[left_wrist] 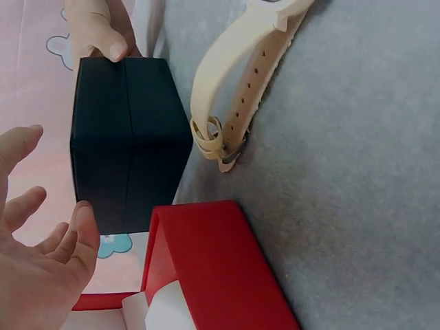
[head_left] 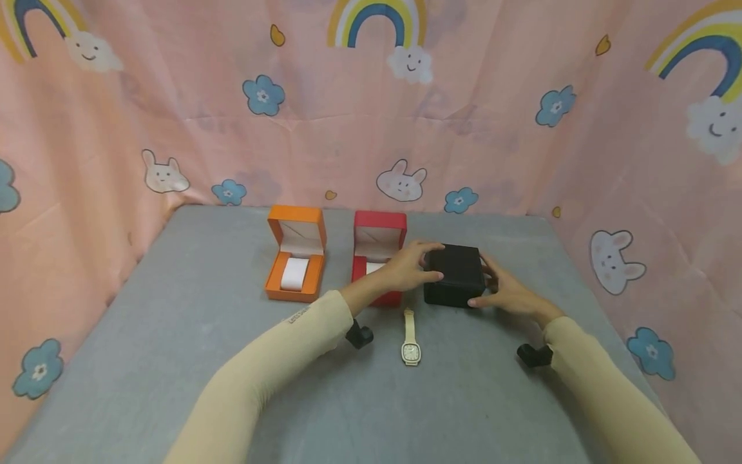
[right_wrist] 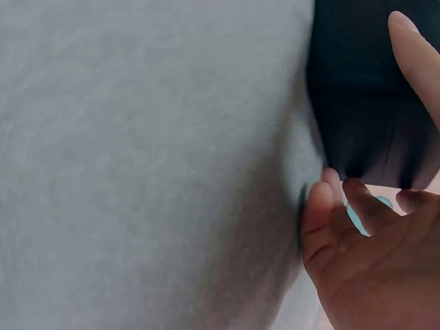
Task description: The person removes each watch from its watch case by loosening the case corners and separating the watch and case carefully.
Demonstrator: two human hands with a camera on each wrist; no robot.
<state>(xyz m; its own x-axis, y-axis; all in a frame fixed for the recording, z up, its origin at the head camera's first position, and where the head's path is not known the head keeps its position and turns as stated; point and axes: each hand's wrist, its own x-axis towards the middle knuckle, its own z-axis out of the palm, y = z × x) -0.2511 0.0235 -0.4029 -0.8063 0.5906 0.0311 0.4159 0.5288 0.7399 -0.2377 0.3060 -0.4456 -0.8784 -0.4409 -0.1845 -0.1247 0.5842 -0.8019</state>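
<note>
A closed black box [head_left: 455, 265] stands on the grey table, with a lid seam visible in the left wrist view. My right hand [head_left: 513, 295] grips its right side, thumb on the front face and the other fingers around the side toward the back. At the box's left side is my left hand [head_left: 408, 267], its fingers spread and reaching toward the top; in the left wrist view they look mostly apart from it, and contact at one fingertip is unclear. In front of the box lies a cream-strapped wristwatch [head_left: 411, 352], its strap buckled in a loop.
Left of the black box, partly behind my left hand, stands an open red watch box [head_left: 379, 220] with a white cushion. Farther left is an open orange watch box [head_left: 295, 215], also with a white cushion [head_left: 294, 274]. A pink patterned curtain [head_left: 324, 142] hangs behind the table.
</note>
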